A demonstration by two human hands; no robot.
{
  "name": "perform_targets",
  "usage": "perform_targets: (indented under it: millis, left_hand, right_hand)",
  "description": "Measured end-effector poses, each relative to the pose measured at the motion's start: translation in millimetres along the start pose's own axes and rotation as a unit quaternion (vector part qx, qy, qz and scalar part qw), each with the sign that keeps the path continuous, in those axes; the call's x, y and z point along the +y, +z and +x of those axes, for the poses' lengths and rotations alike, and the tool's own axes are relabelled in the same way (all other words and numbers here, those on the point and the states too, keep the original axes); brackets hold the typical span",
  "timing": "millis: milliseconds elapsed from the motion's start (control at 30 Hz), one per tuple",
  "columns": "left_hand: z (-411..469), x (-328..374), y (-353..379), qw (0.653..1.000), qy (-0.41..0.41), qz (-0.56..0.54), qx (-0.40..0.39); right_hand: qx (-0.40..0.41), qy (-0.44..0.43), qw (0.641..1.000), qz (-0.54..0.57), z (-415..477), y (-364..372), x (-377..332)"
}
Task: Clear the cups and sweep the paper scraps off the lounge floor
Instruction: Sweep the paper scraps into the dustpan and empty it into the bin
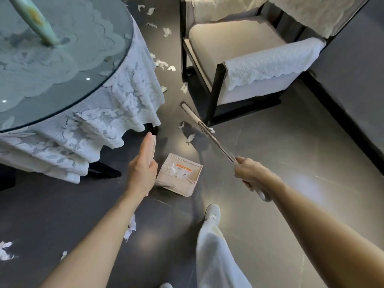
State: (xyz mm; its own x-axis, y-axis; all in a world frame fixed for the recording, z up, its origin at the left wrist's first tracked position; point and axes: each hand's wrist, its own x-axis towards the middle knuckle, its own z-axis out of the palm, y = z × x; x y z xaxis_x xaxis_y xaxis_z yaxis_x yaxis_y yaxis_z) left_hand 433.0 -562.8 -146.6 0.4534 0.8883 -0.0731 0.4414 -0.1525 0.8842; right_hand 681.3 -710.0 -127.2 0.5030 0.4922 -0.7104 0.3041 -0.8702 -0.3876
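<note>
My left hand grips the upright beige handle of a dustpan that rests on the dark floor with a few paper bits in it. My right hand holds the metal handle of a broom. The broom's white head touches the floor by the chair leg. White paper scraps lie just beyond the dustpan. More scraps lie between table and chair, and others under my left forearm. No cups are in view.
A round glass-topped table with a lace cloth fills the left, with a pale green object on it. A black-framed cushioned chair stands at the upper right. My white-trousered leg and shoe are below the dustpan. A dark wall base runs along the right.
</note>
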Motion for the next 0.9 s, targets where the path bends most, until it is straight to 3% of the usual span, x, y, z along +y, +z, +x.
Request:
perform_targets:
  millis: [133, 233, 400, 467, 533, 600, 667, 767, 900]
  left_hand:
    - [60, 17, 16, 0.995, -0.021, 0.085, 0.052]
    - [98, 22, 19, 0.992, -0.035, 0.112, 0.041]
    - [144, 33, 24, 0.991, -0.052, 0.117, 0.031]
    - [151, 31, 19, 0.990, -0.053, 0.127, 0.034]
    - [154, 29, 11, 0.991, -0.044, 0.126, 0.030]
    - [153, 30, 7, 0.990, -0.038, 0.130, 0.031]
    - [148, 30, 7, 0.991, -0.034, 0.128, 0.023]
    - [137, 24, 2, 0.990, -0.042, 0.129, 0.025]
    - [121, 15, -16, 0.991, -0.070, 0.090, 0.063]
  right_hand:
    - [-0.019, 0.005, 0.996, -0.087, 63, -39, -31]
    - [-0.041, 0.002, 0.989, -0.139, 97, -51, -46]
    - [-0.168, -0.020, 0.962, -0.215, 111, -57, -59]
    - [-0.227, -0.006, 0.958, -0.177, 102, -60, -56]
    - [-0.263, 0.055, 0.963, -0.026, 91, -69, -51]
    - [-0.272, 0.112, 0.951, 0.093, 79, -85, -50]
    - [-0.275, 0.127, 0.944, 0.128, 67, -98, -54]
    - [-0.244, 0.100, 0.960, 0.094, 53, -100, -71]
    - [-0.175, 0.006, 0.984, -0.037, 59, -84, -110]
